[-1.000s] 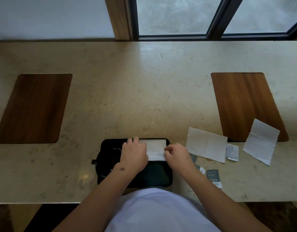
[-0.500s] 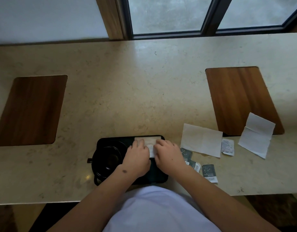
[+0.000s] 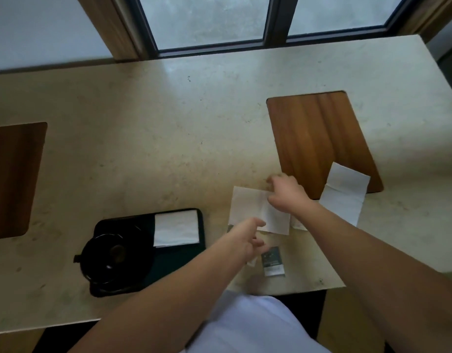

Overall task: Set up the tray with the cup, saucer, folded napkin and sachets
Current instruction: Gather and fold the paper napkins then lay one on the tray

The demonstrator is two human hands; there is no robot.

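Observation:
A black tray (image 3: 179,261) lies on the stone counter near its front edge. A black cup (image 3: 112,253) on a black saucer (image 3: 143,240) fills the tray's left half. A folded white napkin (image 3: 176,228) rests on its far right corner. To the tray's right, my left hand (image 3: 248,238) hovers over a flat white napkin (image 3: 248,207) and dark sachets (image 3: 272,261), fingers loosely curled, holding nothing I can see. My right hand (image 3: 286,192) rests on that napkin's far right edge, fingers bent down.
Another unfolded white napkin (image 3: 344,192) overlaps a wooden inlay (image 3: 316,141) at the right. A second wooden inlay (image 3: 13,177) sits at the left. A small white sachet (image 3: 297,225) peeks from under my right forearm. A window runs along the back.
Both hands have left the folded napkin on the tray and moved right to the flat napkin and sachets. The view has swung right.

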